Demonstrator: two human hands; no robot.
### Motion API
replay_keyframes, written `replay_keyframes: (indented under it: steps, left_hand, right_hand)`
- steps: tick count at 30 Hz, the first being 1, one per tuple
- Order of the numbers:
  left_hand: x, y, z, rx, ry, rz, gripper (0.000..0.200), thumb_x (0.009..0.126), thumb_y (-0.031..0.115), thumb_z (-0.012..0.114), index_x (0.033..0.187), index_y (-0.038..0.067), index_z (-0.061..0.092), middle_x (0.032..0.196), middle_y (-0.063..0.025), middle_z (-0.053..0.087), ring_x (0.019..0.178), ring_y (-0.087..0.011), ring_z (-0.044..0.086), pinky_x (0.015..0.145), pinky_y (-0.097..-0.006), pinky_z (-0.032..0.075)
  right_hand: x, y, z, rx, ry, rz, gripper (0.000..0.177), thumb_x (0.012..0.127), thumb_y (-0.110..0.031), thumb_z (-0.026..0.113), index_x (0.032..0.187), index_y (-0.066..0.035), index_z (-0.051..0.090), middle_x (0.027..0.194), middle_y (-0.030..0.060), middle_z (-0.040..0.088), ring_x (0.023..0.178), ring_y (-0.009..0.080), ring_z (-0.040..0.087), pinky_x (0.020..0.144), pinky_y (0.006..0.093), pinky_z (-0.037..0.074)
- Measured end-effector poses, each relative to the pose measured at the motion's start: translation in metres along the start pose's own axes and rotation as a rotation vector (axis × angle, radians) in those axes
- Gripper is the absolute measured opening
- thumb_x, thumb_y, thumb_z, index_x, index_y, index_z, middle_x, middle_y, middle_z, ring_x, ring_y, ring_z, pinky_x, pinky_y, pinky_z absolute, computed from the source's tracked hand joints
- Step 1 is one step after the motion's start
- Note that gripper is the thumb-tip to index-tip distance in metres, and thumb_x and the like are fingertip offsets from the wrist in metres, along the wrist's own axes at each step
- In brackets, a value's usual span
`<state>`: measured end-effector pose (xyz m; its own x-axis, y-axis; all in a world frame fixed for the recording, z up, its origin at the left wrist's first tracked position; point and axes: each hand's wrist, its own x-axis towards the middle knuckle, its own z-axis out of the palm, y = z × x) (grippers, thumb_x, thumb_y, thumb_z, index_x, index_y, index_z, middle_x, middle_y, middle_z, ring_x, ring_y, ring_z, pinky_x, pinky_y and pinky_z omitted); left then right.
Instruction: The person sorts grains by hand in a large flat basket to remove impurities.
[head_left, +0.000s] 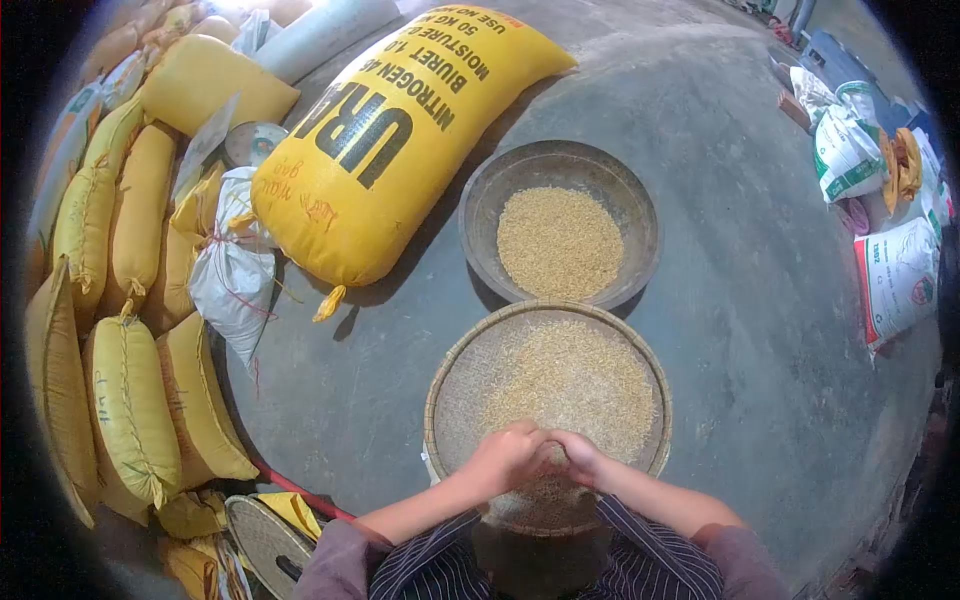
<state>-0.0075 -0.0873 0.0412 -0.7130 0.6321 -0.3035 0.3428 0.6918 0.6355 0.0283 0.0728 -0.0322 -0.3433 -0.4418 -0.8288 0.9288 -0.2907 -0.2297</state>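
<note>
A round woven winnowing tray [437, 400] with a bamboo rim lies in front of me, with pale unhusked-looking grain [580, 375] spread over it. Above its near half, my left hand [515, 455] and my right hand [580, 460] meet at the fingers and thumbs. Both are closed and curled against each other. What lies between them is hidden, though grain shows just below. Beyond the tray stands a wide dark metal basin [640, 235], holding a heap of similar grain [560, 245].
A large yellow URA sack [420, 130] lies left of the basin. Several stuffed yellow sacks [130, 410] are piled along the left, beside a tied white bag [232, 285]. Another woven tray [262, 545] rests at lower left. White printed bags [897, 275] line the right side.
</note>
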Motion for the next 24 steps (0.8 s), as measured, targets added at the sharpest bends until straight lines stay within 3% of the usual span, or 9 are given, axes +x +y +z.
replay_keyframes:
  steps: [3,7,10,11,12,13,21,22,24]
  left_hand:
    - [-0.002,-0.003,-0.009,0.077,-0.017,-0.123,0.025,0.085,0.026,0.059,0.099,0.005,0.064,0.091,-0.0164,0.062,0.086,-0.0337,0.061,0.074,-0.0421,0.051]
    - [-0.005,-0.015,-0.021,0.096,0.024,-0.218,0.026,0.085,0.028,0.059,0.096,0.005,0.065,0.092,-0.0177,0.062,0.086,-0.0343,0.062,0.075,-0.0416,0.051]
    - [-0.015,-0.013,-0.029,0.058,0.087,-0.299,0.025,0.082,0.024,0.060,0.088,0.000,0.062,0.089,-0.0194,0.060,0.084,-0.0374,0.061,0.074,-0.0447,0.050]
    - [-0.019,-0.015,-0.028,0.070,0.098,-0.295,0.025,0.082,0.024,0.060,0.088,0.000,0.062,0.089,-0.0196,0.060,0.083,-0.0374,0.061,0.074,-0.0448,0.050]
    - [-0.021,-0.018,-0.029,0.085,0.115,-0.289,0.024,0.082,0.023,0.060,0.088,0.000,0.063,0.088,-0.0198,0.060,0.083,-0.0373,0.061,0.073,-0.0449,0.050]
    - [-0.022,-0.021,-0.029,0.071,0.100,-0.296,0.024,0.082,0.023,0.060,0.088,0.000,0.063,0.088,-0.0198,0.060,0.083,-0.0373,0.061,0.073,-0.0449,0.050]
    - [-0.027,-0.032,-0.038,0.038,0.196,-0.369,0.028,0.081,0.022,0.063,0.098,0.000,0.063,0.097,-0.0192,0.061,0.089,-0.0363,0.061,0.077,-0.0420,0.050]
    - [-0.029,-0.039,-0.039,0.063,0.269,-0.366,0.028,0.081,0.023,0.063,0.098,0.001,0.063,0.098,-0.0194,0.061,0.091,-0.0361,0.061,0.078,-0.0415,0.050]
    - [-0.036,-0.048,-0.042,0.091,0.367,-0.416,0.032,0.080,0.023,0.066,0.102,0.001,0.062,0.100,-0.0194,0.060,0.094,-0.0363,0.059,0.080,-0.0410,0.049]
  right_hand:
    - [0.000,0.002,-0.006,0.010,0.045,-0.024,0.033,0.097,-0.028,0.037,0.111,-0.004,0.055,0.098,0.0106,0.060,0.085,0.0205,0.058,0.073,0.0361,0.049]
    - [-0.005,-0.036,-0.024,0.051,-0.124,-0.172,0.029,0.096,-0.024,0.039,0.088,-0.004,0.058,0.079,0.0086,0.061,0.074,0.0169,0.060,0.062,0.0298,0.050]
    - [-0.030,-0.115,-0.006,0.101,-0.048,-0.426,0.024,0.094,-0.020,0.041,0.092,-0.003,0.057,0.081,0.0083,0.062,0.072,0.0176,0.061,0.064,0.0311,0.051]
    - [-0.031,-0.144,0.001,0.008,-0.036,-0.622,0.025,0.095,-0.022,0.041,0.100,-0.004,0.057,0.089,0.0104,0.061,0.077,0.0184,0.060,0.068,0.0312,0.051]
    - [-0.039,-0.173,0.018,0.034,0.059,-0.685,0.031,0.094,-0.030,0.042,0.109,-0.005,0.054,0.105,0.0139,0.057,0.096,0.0215,0.057,0.084,0.0375,0.048]
    - [-0.034,-0.198,0.018,-0.041,0.081,-0.747,0.051,0.095,-0.041,0.039,0.129,-0.004,0.043,0.132,0.0184,0.044,0.126,0.0269,0.040,0.104,0.0429,0.033]
    - [-0.012,-0.205,-0.012,-0.218,0.565,-0.951,0.078,0.094,-0.058,0.030,0.146,-0.003,0.014,0.153,0.0169,0.012,0.140,0.0331,0.015,0.113,0.0463,0.013]
    - [-0.002,-0.195,-0.039,-0.259,0.618,-1.029,0.069,0.096,-0.052,0.033,0.142,-0.002,0.028,0.145,0.0174,0.032,0.127,0.0315,0.042,0.103,0.0401,0.035]
    - [-0.015,-0.177,-0.059,-0.222,0.595,-1.005,0.062,0.097,-0.048,0.034,0.138,-0.001,0.033,0.139,0.0168,0.040,0.118,0.0280,0.050,0.096,0.0375,0.040]
